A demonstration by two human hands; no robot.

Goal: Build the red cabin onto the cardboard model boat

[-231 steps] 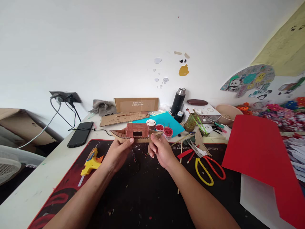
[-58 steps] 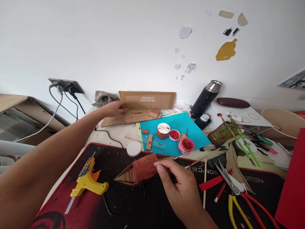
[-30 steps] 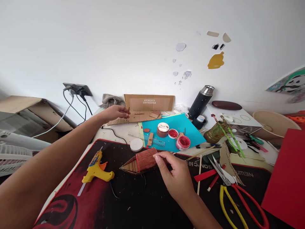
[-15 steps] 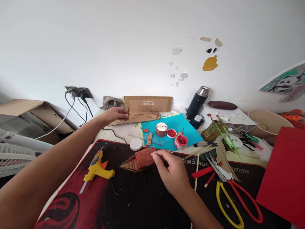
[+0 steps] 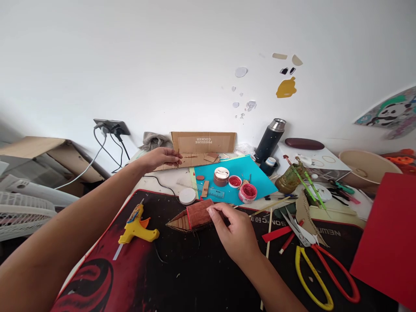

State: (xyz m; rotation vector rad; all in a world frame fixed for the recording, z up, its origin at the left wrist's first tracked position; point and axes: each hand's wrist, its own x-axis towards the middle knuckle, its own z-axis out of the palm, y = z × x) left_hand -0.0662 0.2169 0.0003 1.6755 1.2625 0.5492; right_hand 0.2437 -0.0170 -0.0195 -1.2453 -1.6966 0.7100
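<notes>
One small boat of corrugated cardboard with a curved, red-brown roof point(image 5: 199, 215) sits on a black desk mat with a red edge point(image 5: 195, 277), its visible pointed end to the left. The right hand point(image 5: 236, 234) has thumb and forefinger closed on the roof's right end, probably to steady the boat; the other fingers curl beneath, and the palm hides the far end of the hull.

The left hand point(image 5: 162, 159) reaches across to a flat brown cardboard sheet point(image 5: 195, 162), thumb and fingertips drawn close together over its left part. Whether they pinch something thin is too small to tell. That sheet carries dark streaks and loose offcuts, so it likely serves as a work surface.

A yellow hot-glue gun point(image 5: 138, 229) lies on its side left of the boat, nozzle pointing away from the person, seemingly to keep the tip clear of the forearms. Behind the boat, an open pot of red paint point(image 5: 248, 193) stands on bright blue paper point(image 5: 258, 175), perhaps so drips miss the table. Scissors with one yellow and one red handle point(image 5: 304, 242) lie partly open to the right, handles towards the person, within easy reach.
</notes>
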